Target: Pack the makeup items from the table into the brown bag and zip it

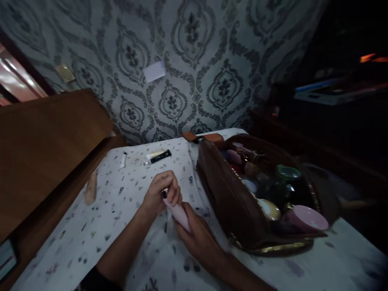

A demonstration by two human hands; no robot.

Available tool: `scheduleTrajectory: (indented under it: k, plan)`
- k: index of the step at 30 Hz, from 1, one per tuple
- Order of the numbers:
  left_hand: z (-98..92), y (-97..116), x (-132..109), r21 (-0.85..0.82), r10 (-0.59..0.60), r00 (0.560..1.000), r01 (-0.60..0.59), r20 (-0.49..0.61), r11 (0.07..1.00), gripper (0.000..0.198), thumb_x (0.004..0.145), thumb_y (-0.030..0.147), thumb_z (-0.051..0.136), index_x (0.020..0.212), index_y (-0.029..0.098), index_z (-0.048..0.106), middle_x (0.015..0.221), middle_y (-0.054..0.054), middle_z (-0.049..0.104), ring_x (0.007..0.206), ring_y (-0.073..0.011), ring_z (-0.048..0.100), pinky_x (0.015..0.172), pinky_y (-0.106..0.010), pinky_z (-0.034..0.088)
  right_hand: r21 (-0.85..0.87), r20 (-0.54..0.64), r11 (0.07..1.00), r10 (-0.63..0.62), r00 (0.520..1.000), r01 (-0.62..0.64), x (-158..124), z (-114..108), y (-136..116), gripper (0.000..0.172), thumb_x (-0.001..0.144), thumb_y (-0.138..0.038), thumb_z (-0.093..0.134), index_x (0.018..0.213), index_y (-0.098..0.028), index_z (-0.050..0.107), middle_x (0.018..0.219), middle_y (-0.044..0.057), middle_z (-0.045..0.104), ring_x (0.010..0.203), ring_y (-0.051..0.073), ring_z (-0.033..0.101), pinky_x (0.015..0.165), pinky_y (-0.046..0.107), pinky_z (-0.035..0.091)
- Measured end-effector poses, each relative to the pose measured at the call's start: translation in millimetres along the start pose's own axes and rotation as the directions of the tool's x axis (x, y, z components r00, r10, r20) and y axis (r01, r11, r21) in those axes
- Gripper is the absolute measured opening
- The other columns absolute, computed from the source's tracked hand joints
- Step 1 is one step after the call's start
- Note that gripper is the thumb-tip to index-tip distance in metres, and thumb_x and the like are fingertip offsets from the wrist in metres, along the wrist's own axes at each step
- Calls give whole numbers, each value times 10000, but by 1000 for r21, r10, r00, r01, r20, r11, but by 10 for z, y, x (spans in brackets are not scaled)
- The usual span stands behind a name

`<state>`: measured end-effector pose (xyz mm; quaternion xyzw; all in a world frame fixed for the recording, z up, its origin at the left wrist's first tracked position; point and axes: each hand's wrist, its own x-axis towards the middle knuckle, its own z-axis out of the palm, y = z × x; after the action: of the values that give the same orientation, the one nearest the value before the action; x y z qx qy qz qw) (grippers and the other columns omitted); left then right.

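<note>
A pale pink tube (179, 215) with a dark, shiny end is held between both hands above the patterned cloth. Wrapped round its capped end is my left hand (163, 190), fingers closed. My right hand (195, 232) grips the lower, wider part of the tube. To the right of the hands stands a brown zippered bag (218, 194), open at the top. Inside it are a pink-lidded jar (307, 218), a green-rimmed jar (287, 173), a yellowish round container (269, 210) and several other cosmetics.
On the white printed cloth (121, 226) lie a black tube (160, 157), a cream-coloured tube (155, 152), a small white tube (123, 160) and a beige tube (91, 188). A wooden board (51, 149) edges the left side. Patterned wallpaper (194, 60) rises behind.
</note>
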<state>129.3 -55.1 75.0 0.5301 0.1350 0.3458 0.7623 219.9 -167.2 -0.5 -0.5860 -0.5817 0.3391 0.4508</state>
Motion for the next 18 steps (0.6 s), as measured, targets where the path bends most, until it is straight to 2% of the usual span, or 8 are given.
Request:
scheduleTrajectory:
  k: [3,6,8,14,18]
  plan:
    - [-107,-64,88,-19,11,991,-13,-133,1000,352,779,453,716,677,180,520,384,91,381,336,-85,420,455,-217,387,-8,-7,1000,0,1000,0,36,-19,17,406,869,-352,436,1230,-175,495,988,104,692,824,243,663,750,343,507]
    - [-220,-144,157,5,2,962,0,-274,1000,374,698,491,736,686,185,520,382,92,402,347,-93,444,455,-227,399,-24,-10,998,50,999,-50,78,-47,14,467,841,-409,455,1242,-170,478,971,94,681,775,237,653,722,347,507]
    - [-289,-199,188,38,-7,944,21,-330,999,399,661,513,746,687,185,520,380,85,425,350,-103,469,458,-237,415,-19,-1,998,68,998,-68,96,-56,14,492,822,-417,466,1248,-172,477,954,82,679,763,233,647,712,348,504]
    - [-437,-303,228,88,-8,919,46,-395,995,386,680,511,729,707,172,546,402,60,486,374,-121,526,458,-230,421,54,-8,997,52,999,-52,108,-53,32,496,839,-428,495,1265,-174,489,920,54,652,711,202,601,660,324,482]
    - [-411,-315,231,49,-28,916,52,-401,997,358,644,447,766,726,164,563,462,54,538,400,-110,535,460,-216,427,150,-16,987,59,998,-56,82,-50,48,493,862,-429,512,1278,-164,488,922,50,633,700,174,576,622,288,458]
